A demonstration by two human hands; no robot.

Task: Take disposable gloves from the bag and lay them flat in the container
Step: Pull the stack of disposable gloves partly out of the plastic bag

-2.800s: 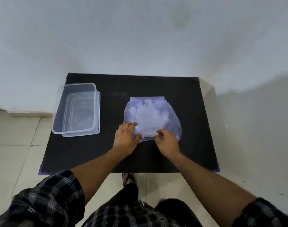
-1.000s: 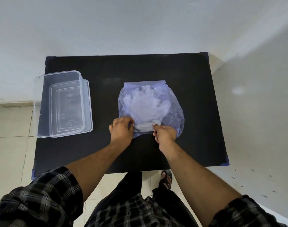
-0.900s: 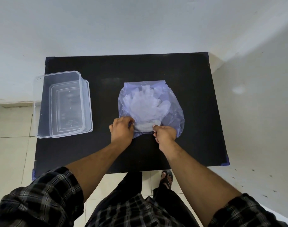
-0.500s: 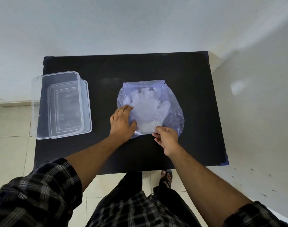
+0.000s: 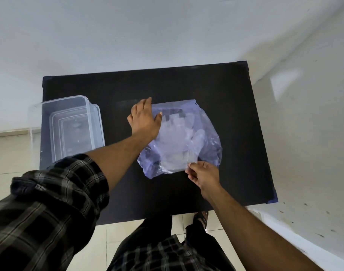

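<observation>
My left hand [image 5: 144,118] lies flat, fingers spread, on the far left of the translucent bluish plastic bag [image 5: 206,133] mid-table. My right hand [image 5: 203,176] pinches the pale clear gloves' [image 5: 179,141] near edge. The clear rectangular plastic container [image 5: 93,122] sits left on the black table [image 5: 235,114].

One view only, head-worn, looking steeply down and forward over a black table [image 5: 225,90] set against a white wall [image 5: 128,36]; wide-angle, edges bowed. Near enough that both forearms fill the lower frame, left hand [image 5: 144,119] and right hand [image 5: 205,176] mid-picture. Tiled floor [image 5: 139,227] and wearer's legs directly below the lens. No second view to overlap
</observation>
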